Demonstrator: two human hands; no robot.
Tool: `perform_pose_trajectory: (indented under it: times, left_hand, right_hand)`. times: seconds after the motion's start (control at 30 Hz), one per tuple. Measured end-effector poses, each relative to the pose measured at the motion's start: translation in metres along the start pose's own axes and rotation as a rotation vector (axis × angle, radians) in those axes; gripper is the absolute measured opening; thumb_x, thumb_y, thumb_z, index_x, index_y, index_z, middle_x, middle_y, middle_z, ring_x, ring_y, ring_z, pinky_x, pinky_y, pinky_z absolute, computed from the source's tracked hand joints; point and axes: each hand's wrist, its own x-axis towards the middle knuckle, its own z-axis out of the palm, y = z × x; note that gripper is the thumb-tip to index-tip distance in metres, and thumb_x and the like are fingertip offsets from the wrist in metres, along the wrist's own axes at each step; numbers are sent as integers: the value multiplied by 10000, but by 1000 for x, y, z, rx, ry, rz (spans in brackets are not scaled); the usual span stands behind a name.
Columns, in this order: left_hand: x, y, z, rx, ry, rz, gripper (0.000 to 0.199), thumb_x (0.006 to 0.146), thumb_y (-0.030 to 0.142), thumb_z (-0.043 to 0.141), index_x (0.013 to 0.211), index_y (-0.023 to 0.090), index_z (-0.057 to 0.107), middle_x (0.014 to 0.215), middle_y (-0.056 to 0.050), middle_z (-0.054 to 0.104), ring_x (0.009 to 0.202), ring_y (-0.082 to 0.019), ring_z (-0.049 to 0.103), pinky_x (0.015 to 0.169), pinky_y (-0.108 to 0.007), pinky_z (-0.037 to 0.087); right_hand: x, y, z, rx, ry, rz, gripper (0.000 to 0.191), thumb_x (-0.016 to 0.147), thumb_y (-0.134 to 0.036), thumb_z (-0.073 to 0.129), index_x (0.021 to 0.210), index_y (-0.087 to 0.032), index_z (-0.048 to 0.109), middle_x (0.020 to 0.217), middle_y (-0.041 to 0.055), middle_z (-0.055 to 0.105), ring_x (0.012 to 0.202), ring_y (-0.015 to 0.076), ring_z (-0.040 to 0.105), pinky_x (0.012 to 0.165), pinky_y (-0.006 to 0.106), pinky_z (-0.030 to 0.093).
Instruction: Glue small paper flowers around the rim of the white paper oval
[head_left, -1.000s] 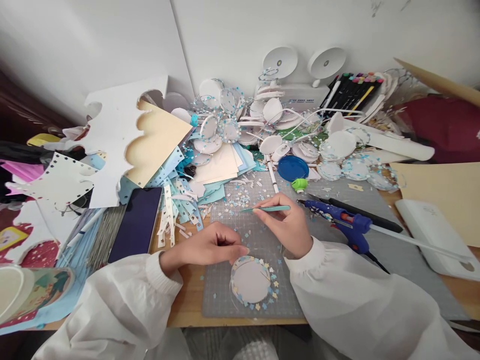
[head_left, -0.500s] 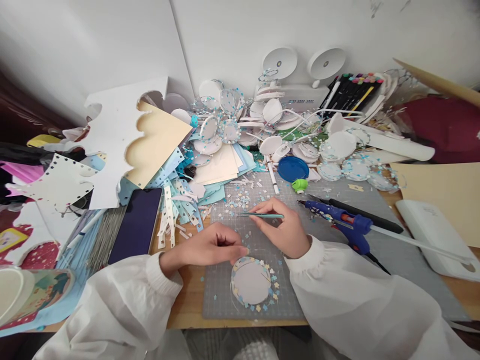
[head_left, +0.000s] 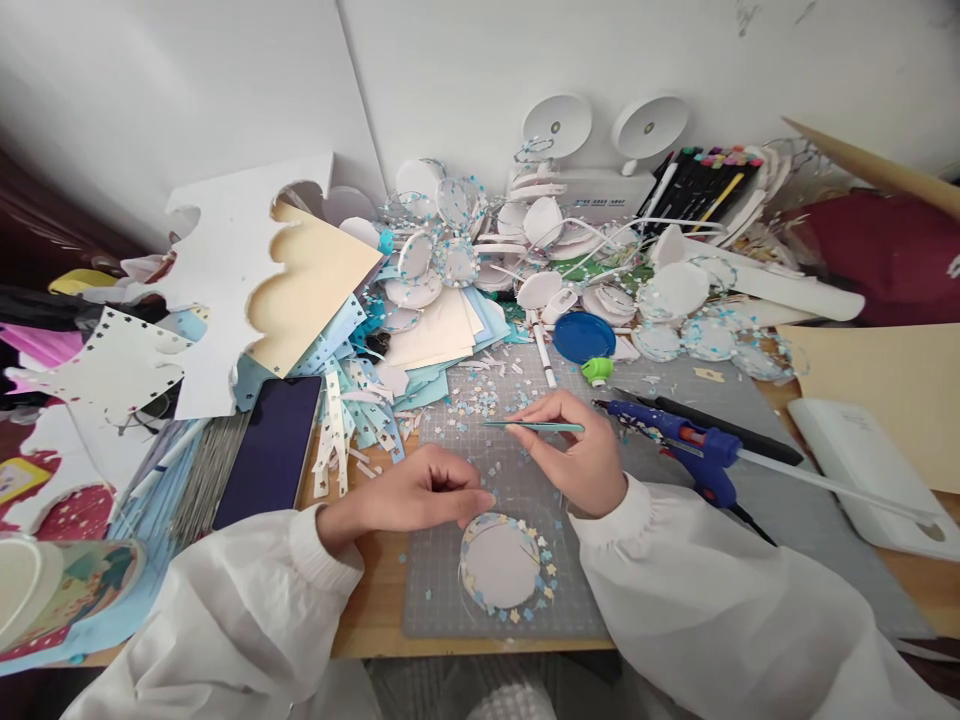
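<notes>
My right hand [head_left: 574,450] grips teal tweezers [head_left: 544,427], their tips pointing left over scattered small flower-shaped pieces [head_left: 476,395]. Closed, with thumb and forefinger together, my left hand [head_left: 424,488] rests just above a white disc [head_left: 501,567]; whatever it pinches is too small to make out. Blue, cream and white flower pieces ring the disc's edge, along with a thin wire loop. The disc lies on a grey cutting mat [head_left: 442,615] near the table's front edge.
A blue glue gun [head_left: 697,450] and a black pen-like tool [head_left: 727,430] lie right of my right hand. Behind are a blue lid [head_left: 584,338], a green item [head_left: 598,371] and piled white discs. A phone [head_left: 266,450] and paper strips [head_left: 334,430] are at the left.
My right hand has moved slightly right and down, fingers a little straighter on the tweezers. My left hand and the disc have stayed about the same.
</notes>
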Motion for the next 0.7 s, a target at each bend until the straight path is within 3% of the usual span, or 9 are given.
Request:
perform_pose_trajectory:
  times: [0.07, 0.13, 0.2, 0.27, 0.33, 0.43, 0.53, 0.7]
  left_hand:
    - [0, 0, 2, -8, 143, 46, 430, 875, 369, 525, 518, 130, 526, 476, 25, 422, 445, -65, 325, 442, -220, 227]
    - [0, -2, 2, -14, 372, 98, 423, 879, 357, 522, 520, 134, 519, 498, 18, 444, 482, -76, 362, 475, -220, 263]
    - [2, -4, 2, -40, 591, 113, 386, 876, 347, 535, 551, 140, 515, 533, 23, 443, 516, -81, 376, 502, -218, 286]
    - [4, -7, 1, -79, 727, 101, 322, 867, 342, 561, 614, 146, 523, 578, 27, 441, 541, -83, 376, 510, -213, 293]
    - [6, -9, 1, -88, 748, 103, 250, 860, 340, 581, 701, 149, 551, 629, 22, 461, 569, -90, 394, 521, -213, 308]
    - [6, -10, 4, 9, 691, 161, 168, 858, 319, 599, 879, 152, 609, 672, 17, 463, 601, -101, 419, 548, -219, 335]
    - [7, -10, 6, 180, 635, 203, 220, 834, 291, 639, 1013, 163, 637, 715, 10, 463, 644, -109, 445, 569, -221, 349]
    - [8, -11, 4, 337, 563, 233, 261, 805, 274, 677, 1047, 178, 660, 814, -25, 562, 720, -129, 490, 629, -233, 398]
  right_hand:
    - [-1, 0, 0, -6, -25, -40, 122, 781, -187, 687, 768, -220, 570, 792, 56, 692, 777, 202, 677, 692, 345, 541]
    - [-2, 0, 0, 19, -29, -60, 142, 770, -160, 694, 772, -221, 566, 802, 58, 695, 792, 208, 681, 705, 353, 537]
    - [-2, -1, -1, 78, -1, -32, 156, 760, -146, 706, 761, -221, 569, 794, 51, 689, 782, 207, 682, 703, 354, 534]
    - [-1, -3, -3, 169, 41, 4, 157, 754, -146, 715, 749, -221, 577, 779, 39, 677, 766, 203, 681, 700, 354, 535]
    - [1, -5, -6, 262, 70, 30, 156, 748, -153, 725, 740, -221, 585, 763, 29, 665, 759, 198, 680, 694, 348, 539]
    - [2, -8, -10, 344, 81, 68, 162, 736, -174, 743, 726, -218, 587, 746, 23, 661, 751, 193, 681, 670, 331, 550]
    - [3, -11, -11, 396, 59, 110, 174, 727, -192, 759, 720, -216, 586, 748, 20, 665, 746, 187, 684, 660, 318, 558]
    - [0, -10, -9, 501, -6, 150, 177, 737, -178, 755, 746, -224, 584, 781, 14, 696, 764, 182, 697, 660, 306, 565]
